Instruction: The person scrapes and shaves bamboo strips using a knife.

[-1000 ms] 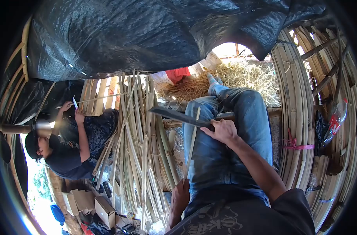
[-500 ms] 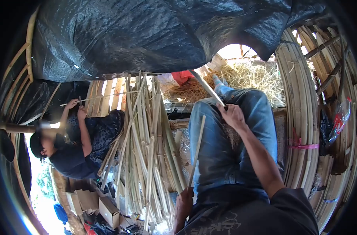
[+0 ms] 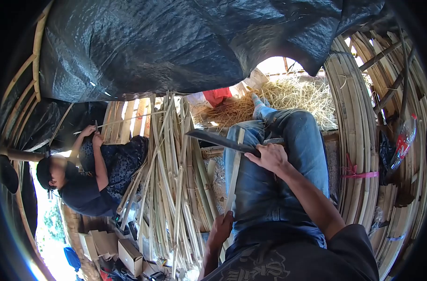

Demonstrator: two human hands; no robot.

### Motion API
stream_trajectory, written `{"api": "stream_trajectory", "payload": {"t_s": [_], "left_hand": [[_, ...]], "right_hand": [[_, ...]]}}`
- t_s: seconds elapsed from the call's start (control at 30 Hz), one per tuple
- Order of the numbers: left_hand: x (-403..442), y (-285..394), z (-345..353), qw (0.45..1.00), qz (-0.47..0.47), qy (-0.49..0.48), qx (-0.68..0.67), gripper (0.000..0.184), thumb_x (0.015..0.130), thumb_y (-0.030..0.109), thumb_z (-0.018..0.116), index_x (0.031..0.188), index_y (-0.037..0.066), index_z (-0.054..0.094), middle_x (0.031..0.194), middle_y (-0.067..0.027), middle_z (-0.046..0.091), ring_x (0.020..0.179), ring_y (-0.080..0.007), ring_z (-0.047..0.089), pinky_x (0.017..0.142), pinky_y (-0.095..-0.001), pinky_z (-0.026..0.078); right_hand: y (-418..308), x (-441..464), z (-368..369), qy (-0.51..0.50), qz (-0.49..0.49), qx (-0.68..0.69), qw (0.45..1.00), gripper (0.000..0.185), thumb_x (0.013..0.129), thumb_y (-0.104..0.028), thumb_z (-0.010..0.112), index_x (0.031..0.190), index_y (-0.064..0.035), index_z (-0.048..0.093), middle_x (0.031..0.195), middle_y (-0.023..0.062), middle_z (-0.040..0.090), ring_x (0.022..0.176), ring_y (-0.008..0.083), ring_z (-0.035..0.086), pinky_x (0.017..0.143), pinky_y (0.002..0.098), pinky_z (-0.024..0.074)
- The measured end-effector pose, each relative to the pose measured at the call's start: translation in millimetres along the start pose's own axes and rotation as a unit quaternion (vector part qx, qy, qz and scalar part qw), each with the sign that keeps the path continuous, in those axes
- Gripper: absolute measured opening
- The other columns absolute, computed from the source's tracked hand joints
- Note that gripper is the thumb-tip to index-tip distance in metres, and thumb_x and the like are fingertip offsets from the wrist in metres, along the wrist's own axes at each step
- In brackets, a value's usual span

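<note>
The right hand (image 3: pixel 271 158) is curled around a machete (image 3: pixel 216 139) that points near ten o'clock, across a bamboo strip (image 3: pixel 233 174). The left hand (image 3: pixel 220 228) is wrapped around the strip, which points just past twelve o'clock.

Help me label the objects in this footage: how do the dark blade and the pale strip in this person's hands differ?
Colour: the blade is dark, the strip pale tan.
Pose: the blade points sideways across the view, while the strip runs roughly up and down it.
Hold: the right hand has the blade; the left hand has the strip.
Shared: both are long and narrow, and they cross in the view.
</note>
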State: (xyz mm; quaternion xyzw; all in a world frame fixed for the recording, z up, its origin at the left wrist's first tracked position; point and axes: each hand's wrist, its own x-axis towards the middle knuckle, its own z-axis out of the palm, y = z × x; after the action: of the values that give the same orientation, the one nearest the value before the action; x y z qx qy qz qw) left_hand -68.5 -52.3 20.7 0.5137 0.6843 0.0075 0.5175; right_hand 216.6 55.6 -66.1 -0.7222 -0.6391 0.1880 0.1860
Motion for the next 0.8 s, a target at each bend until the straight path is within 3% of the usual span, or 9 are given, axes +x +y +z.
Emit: {"api": "stream_trajectory", "payload": {"t_s": [0.1, 0.23, 0.33, 0.47, 0.5, 0.57, 0.6, 0.67, 0.8], "left_hand": [[-9.5, 2.5, 1.9, 0.988, -0.052, -0.059, -0.131, 0.053, 0.107, 0.042, 0.045, 0.066, 0.009, 0.052, 0.055, 0.0048, 0.042, 0.052, -0.0082, 0.04, 0.049, -0.0303, 0.03], [-15.2, -12.7, 1.6, 0.981, -0.059, -0.1, -0.157, 0.053, 0.107, 0.046, 0.046, 0.064, 0.014, 0.05, 0.056, 0.0061, 0.042, 0.051, -0.006, 0.039, 0.049, -0.0272, 0.028], [-28.4, -35.2, 1.4, 0.98, -0.074, -0.096, -0.158, 0.053, 0.106, 0.048, 0.048, 0.066, 0.014, 0.052, 0.057, 0.0062, 0.043, 0.052, -0.0066, 0.038, 0.049, -0.0271, 0.027], [-39.2, -41.7, -0.9, 0.982, -0.071, -0.092, -0.152, 0.051, 0.106, 0.05, 0.049, 0.069, 0.015, 0.053, 0.059, 0.0068, 0.044, 0.055, -0.0069, 0.039, 0.051, -0.0263, 0.028], [-41.2, -32.3, 0.6, 0.978, -0.084, -0.083, -0.173, 0.05, 0.106, 0.05, 0.05, 0.07, 0.015, 0.054, 0.06, 0.007, 0.044, 0.055, -0.0071, 0.04, 0.051, -0.0261, 0.029], [-29.5, -22.9, 3.2, 0.974, -0.067, -0.092, -0.197, 0.049, 0.107, 0.048, 0.049, 0.071, 0.015, 0.053, 0.06, 0.0067, 0.043, 0.052, -0.0072, 0.038, 0.049, -0.0265, 0.027], [-15.1, -29.3, 2.5, 0.954, -0.076, -0.138, -0.255, 0.047, 0.108, 0.046, 0.048, 0.072, 0.016, 0.052, 0.06, 0.0064, 0.042, 0.051, -0.0072, 0.036, 0.047, -0.0265, 0.026], [-1.6, -26.0, -0.5, 0.903, -0.087, -0.217, -0.362, 0.043, 0.109, 0.044, 0.044, 0.076, 0.016, 0.047, 0.059, 0.0061, 0.037, 0.047, -0.0069, 0.031, 0.044, -0.0268, 0.023], [9.5, -16.3, -5.9, 0.886, -0.089, -0.243, -0.385, 0.042, 0.109, 0.045, 0.043, 0.079, 0.016, 0.044, 0.059, 0.0061, 0.034, 0.047, -0.0069, 0.03, 0.043, -0.0264, 0.023]], "right_hand": [[0.8, 6.3, 7.0, -0.017, -0.003, -0.001, 1.0, 0.073, 0.092, -0.074, 0.049, 0.091, -0.0056, 0.075, 0.08, 0.0226, 0.072, 0.078, 0.037, 0.074, 0.071, 0.0473, 0.0599], [5.2, 11.9, 9.1, -0.009, 0.008, -0.01, 1.0, 0.074, 0.092, -0.074, 0.048, 0.091, -0.0048, 0.075, 0.082, 0.0228, 0.073, 0.08, 0.0371, 0.074, 0.073, 0.0478, 0.0599], [16.1, 28.1, 23.9, 0.112, 0.068, 0.011, 0.991, 0.072, 0.092, -0.071, 0.052, 0.088, -0.003, 0.075, 0.081, 0.0238, 0.072, 0.079, 0.037, 0.074, 0.071, 0.0477, 0.0597], [28.0, 33.4, 43.2, 0.165, 0.072, -0.005, 0.984, 0.069, 0.09, -0.07, 0.057, 0.091, -0.0041, 0.076, 0.083, 0.0238, 0.073, 0.078, 0.0356, 0.074, 0.069, 0.046, 0.0598], [19.3, 26.0, 37.2, 0.161, 0.072, -0.002, 0.984, 0.069, 0.09, -0.07, 0.057, 0.091, -0.0041, 0.076, 0.083, 0.0238, 0.073, 0.078, 0.0356, 0.074, 0.069, 0.046, 0.0598], [5.2, 12.9, 2.9, -0.011, 0.079, 0.098, 0.992, 0.07, 0.092, -0.071, 0.055, 0.094, -0.0041, 0.077, 0.083, 0.0249, 0.072, 0.079, 0.0367, 0.073, 0.071, 0.0456, 0.0601], [7.6, 1.9, 24.8, 0.067, 0.032, 0.06, 0.995, 0.072, 0.093, -0.071, 0.052, 0.097, -0.0033, 0.077, 0.081, 0.026, 0.071, 0.081, 0.0387, 0.073, 0.075, 0.0458, 0.0601], [-3.5, -12.1, 1.7, -0.006, 0.033, 0.09, 0.995, 0.073, 0.094, -0.072, 0.049, 0.096, -0.0036, 0.076, 0.079, 0.0251, 0.071, 0.082, 0.0403, 0.072, 0.077, 0.0476, 0.0593], [-3.8, -13.1, -4.6, -0.078, -0.032, 0.043, 0.996, 0.072, 0.093, -0.072, 0.049, 0.09, -0.0049, 0.074, 0.076, 0.0228, 0.071, 0.08, 0.0382, 0.072, 0.074, 0.0476, 0.0586]]}}
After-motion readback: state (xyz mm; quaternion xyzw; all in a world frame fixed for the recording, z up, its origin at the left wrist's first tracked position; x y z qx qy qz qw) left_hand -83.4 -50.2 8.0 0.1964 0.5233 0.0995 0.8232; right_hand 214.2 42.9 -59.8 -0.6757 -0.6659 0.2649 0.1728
